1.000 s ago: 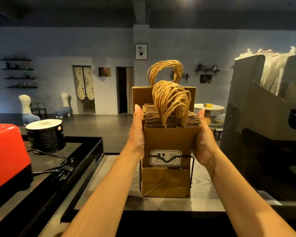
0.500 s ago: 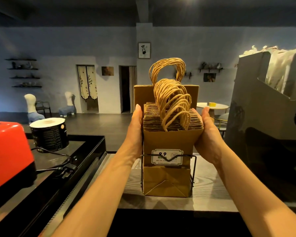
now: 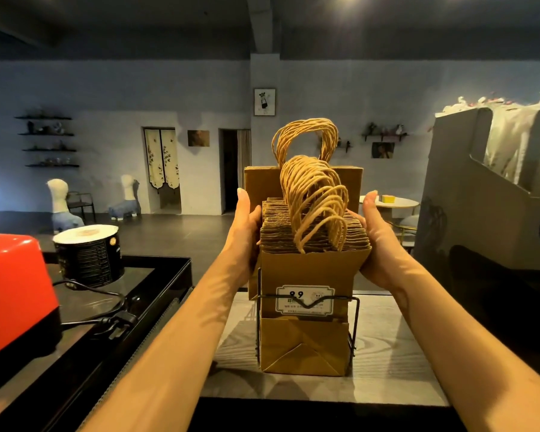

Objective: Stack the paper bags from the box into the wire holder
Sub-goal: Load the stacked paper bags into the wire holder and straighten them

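A thick stack of brown paper bags with twisted paper handles stands upright in a black wire holder on the counter. The front bag carries a white label behind the holder's front wire. My left hand presses flat against the stack's left side near the top, fingers straight and pointing up. On the opposite side my right hand presses the same way, palm against the bag edges. A taller bag stands at the back of the stack.
A red appliance and a black cylindrical stack with a white top sit on the dark tray at left, with a black cable trailing. A tall grey cardboard box holding white bags stands at right. The counter is pale wood grain.
Both hands stay pressed on the stack's sides. My right hand has shifted slightly outward and lower, and the front bag's top edge now flares to the right.
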A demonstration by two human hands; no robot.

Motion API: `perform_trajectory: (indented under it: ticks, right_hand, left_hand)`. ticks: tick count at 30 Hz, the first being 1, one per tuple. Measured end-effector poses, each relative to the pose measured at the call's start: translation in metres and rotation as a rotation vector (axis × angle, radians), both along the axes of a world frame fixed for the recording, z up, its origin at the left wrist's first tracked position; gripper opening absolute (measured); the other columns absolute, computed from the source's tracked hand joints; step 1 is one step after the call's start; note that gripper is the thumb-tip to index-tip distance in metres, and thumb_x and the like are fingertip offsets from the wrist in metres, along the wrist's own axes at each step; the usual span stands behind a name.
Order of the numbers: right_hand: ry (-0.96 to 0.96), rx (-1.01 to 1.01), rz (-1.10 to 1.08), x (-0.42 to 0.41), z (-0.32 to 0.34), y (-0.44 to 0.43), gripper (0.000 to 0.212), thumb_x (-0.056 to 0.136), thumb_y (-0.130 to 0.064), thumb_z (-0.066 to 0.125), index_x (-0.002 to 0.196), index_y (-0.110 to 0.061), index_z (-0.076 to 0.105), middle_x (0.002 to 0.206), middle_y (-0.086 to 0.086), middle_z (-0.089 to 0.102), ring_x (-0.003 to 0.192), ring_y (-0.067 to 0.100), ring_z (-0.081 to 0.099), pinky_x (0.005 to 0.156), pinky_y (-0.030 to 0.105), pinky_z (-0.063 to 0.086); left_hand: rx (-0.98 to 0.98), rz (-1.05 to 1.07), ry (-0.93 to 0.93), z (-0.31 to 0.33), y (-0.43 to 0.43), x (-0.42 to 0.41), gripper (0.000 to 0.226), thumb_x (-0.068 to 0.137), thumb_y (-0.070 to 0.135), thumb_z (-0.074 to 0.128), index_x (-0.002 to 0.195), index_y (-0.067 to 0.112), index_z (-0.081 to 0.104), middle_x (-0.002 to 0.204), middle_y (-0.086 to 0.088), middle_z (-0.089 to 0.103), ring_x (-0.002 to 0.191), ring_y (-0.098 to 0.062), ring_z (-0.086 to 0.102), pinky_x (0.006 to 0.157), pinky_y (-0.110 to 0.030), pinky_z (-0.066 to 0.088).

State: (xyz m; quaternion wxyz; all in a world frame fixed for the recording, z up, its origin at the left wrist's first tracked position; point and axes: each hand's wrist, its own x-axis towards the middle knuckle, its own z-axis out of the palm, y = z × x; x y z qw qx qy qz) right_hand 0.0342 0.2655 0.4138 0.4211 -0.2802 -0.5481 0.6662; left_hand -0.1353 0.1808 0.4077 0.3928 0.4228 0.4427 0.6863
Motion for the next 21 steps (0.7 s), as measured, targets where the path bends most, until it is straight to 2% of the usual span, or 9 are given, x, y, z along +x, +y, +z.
perform_trajectory:
  ticks: [3,5,9,11,13,14,17,19,21]
  right_hand:
    - [-0.045,-0.005,0.016,-0.001,0.0,0.001,0.068,0.085,-0.074,0.019,0.093,-0.023,0.062,0.076,0.005,0.074,0.082,0.026,0.066,0.07,0.036,0.052]
    - [-0.08,0.029,0.041,-0.001,-0.002,0.002,0.066,0.085,-0.074,0.017,0.091,-0.025,0.061,0.074,0.004,0.074,0.08,0.024,0.066,0.068,0.034,0.051]
    - [-0.07,0.032,0.041,0.001,0.0,0.011,0.076,0.083,-0.077,0.012,0.112,-0.025,0.059,0.104,0.007,0.069,0.099,0.028,0.062,0.096,0.046,0.045]
    - [-0.054,0.031,0.048,0.0,0.003,0.015,0.083,0.082,-0.078,0.01,0.13,-0.025,0.05,0.124,0.008,0.061,0.117,0.032,0.054,0.109,0.051,0.032]
    - [-0.033,0.046,0.062,-0.001,0.003,0.017,0.085,0.081,-0.079,0.011,0.144,-0.028,0.035,0.14,0.009,0.05,0.128,0.032,0.047,0.111,0.054,0.029]
    - [-0.027,0.06,0.071,-0.003,0.001,0.018,0.084,0.081,-0.079,0.012,0.147,-0.029,0.03,0.143,0.007,0.047,0.128,0.032,0.047,0.11,0.053,0.03]
    - [0.001,0.067,0.078,-0.008,-0.002,0.017,0.078,0.085,-0.075,0.015,0.147,-0.029,0.03,0.141,0.007,0.049,0.124,0.031,0.051,0.102,0.048,0.041]
    - [0.028,0.067,0.09,-0.008,-0.005,0.019,0.077,0.085,-0.074,0.017,0.145,-0.028,0.033,0.138,0.009,0.052,0.119,0.03,0.055,0.093,0.046,0.047]
    - [0.068,0.067,0.106,-0.009,-0.007,0.019,0.077,0.085,-0.074,0.019,0.142,-0.026,0.037,0.131,0.011,0.058,0.111,0.03,0.06,0.083,0.044,0.051]
  left_hand:
    - [0.001,-0.023,0.001,-0.001,0.001,0.0,0.068,0.087,0.071,0.013,0.099,0.026,0.063,0.089,-0.001,0.075,0.095,-0.024,0.067,0.084,-0.04,0.052]
    - [-0.008,-0.013,0.016,-0.003,0.001,-0.002,0.066,0.089,0.069,0.012,0.101,0.028,0.062,0.088,0.0,0.075,0.091,-0.02,0.068,0.078,-0.037,0.053]
    - [-0.05,-0.011,0.009,-0.001,0.002,-0.005,0.067,0.088,0.071,0.012,0.107,0.031,0.062,0.113,-0.003,0.068,0.118,-0.026,0.055,0.106,-0.047,0.038]
    - [-0.044,0.006,0.003,0.001,0.003,-0.004,0.062,0.09,0.069,0.013,0.095,0.033,0.063,0.097,0.003,0.071,0.113,-0.024,0.057,0.102,-0.043,0.041]
    - [-0.024,0.012,-0.044,0.0,0.005,0.0,0.052,0.093,0.065,0.014,0.097,0.037,0.058,0.084,0.008,0.073,0.098,-0.019,0.062,0.086,-0.037,0.048]
    - [-0.007,0.01,-0.075,0.0,0.007,0.002,0.051,0.093,0.064,0.014,0.109,0.037,0.054,0.089,0.009,0.072,0.097,-0.018,0.062,0.084,-0.037,0.048]
    - [0.024,-0.029,-0.154,0.001,0.009,0.009,0.062,0.092,0.066,0.015,0.138,0.031,0.039,0.123,0.005,0.058,0.119,-0.026,0.054,0.1,-0.047,0.041]
    - [0.022,-0.029,-0.173,-0.001,0.013,0.011,0.057,0.092,0.066,0.017,0.111,0.03,0.057,0.097,0.001,0.071,0.099,-0.024,0.062,0.091,-0.046,0.046]
    - [0.028,-0.051,-0.167,0.0,0.015,0.014,0.054,0.093,0.064,0.018,0.085,0.028,0.057,0.07,0.002,0.072,0.084,-0.021,0.063,0.085,-0.044,0.047]
